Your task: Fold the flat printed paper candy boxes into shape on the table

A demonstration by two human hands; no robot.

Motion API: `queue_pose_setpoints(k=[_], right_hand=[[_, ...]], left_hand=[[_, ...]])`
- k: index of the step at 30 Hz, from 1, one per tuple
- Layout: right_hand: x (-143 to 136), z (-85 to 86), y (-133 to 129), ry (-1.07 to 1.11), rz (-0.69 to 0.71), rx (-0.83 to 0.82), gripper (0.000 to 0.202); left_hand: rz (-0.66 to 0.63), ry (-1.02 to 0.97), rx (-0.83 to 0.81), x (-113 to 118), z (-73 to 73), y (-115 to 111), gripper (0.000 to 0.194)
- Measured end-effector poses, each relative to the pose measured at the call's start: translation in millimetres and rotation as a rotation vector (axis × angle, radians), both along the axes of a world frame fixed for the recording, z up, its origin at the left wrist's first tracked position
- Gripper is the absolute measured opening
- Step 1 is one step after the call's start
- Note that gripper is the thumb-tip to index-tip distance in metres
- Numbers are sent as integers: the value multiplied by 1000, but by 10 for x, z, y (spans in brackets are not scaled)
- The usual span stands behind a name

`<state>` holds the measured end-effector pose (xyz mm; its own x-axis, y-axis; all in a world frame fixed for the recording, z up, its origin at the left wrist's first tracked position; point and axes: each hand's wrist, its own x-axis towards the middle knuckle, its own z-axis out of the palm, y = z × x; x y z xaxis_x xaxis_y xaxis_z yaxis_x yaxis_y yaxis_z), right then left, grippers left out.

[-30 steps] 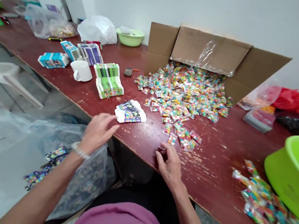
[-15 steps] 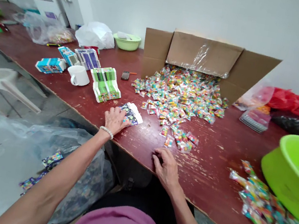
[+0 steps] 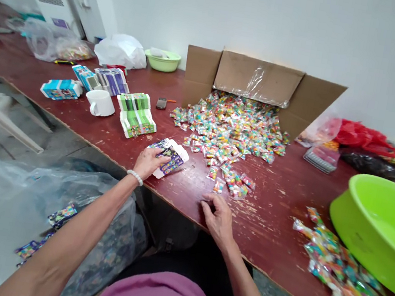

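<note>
My left hand [image 3: 150, 161], a beaded bracelet at its wrist, grips the near-left side of a small dark-blue printed carton [image 3: 175, 158]. The carton looks flattened, with a white flap at its far-right end, and lies low over the table's front edge. The thumb shows on top of it; the other fingers are partly hidden. At the table edge rests my right hand [image 3: 218, 219], loosely curled, with a gap between thumb and index finger and nothing visible in it. Small clear packets of coloured candy [image 3: 231, 181] lie just beyond the right hand.
A cardboard box [image 3: 257, 77] on its side spills a heap of candy packets [image 3: 239, 127]. At right stand a green basin [image 3: 358, 230] and joined packets [image 3: 337, 262]. Leftward are a white mug [image 3: 99, 103] and green cartons [image 3: 137, 115]. A plastic bag [image 3: 92, 231] of cartons hangs below.
My left hand has drawn back slightly, and its thumb now lies over the carton, which shows more of its face. My right hand has hardly moved. The view has shifted a little.
</note>
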<state>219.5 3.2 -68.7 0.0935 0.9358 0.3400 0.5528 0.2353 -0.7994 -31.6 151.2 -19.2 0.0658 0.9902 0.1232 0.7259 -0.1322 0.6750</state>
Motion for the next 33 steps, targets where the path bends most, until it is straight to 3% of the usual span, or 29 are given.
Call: queue_pose_setpoints(k=[6, 13, 16, 18, 20, 22, 25, 27, 29, 33], right_hand=[[-37, 43, 52, 44, -48, -57, 23], [-50, 76, 35, 109, -42, -89, 23], [-120, 152, 36, 217, -37, -143, 32], [-207, 251, 26, 415, 3, -179, 40], [-296, 376, -5, 628, 59, -194, 41], [-352, 506, -58, 742, 108, -200, 32], [-350, 669, -150, 741, 249, -289, 26], [-322, 745, -199, 658, 378, -355, 25], [-305, 800, -228, 607, 453, -384, 23], [-333, 853, -254, 747, 420, -358, 38]], left_hand=[[-19, -45, 27, 54, -23, -80, 38], [13, -44, 30, 50, 202, -65, 36], [0, -87, 44, 71, 329, -249, 36], [-77, -133, 33, 131, 389, -502, 36], [-209, -221, -59, 216, 406, -826, 38], [-351, -511, -384, 298, 381, -1146, 37], [-505, -910, -921, 385, 315, -1479, 37], [-619, -1045, -1127, 432, 284, -1584, 45], [-661, -1106, -1167, 483, 272, -1625, 41], [-544, -1164, -1008, 559, 279, -1629, 34]])
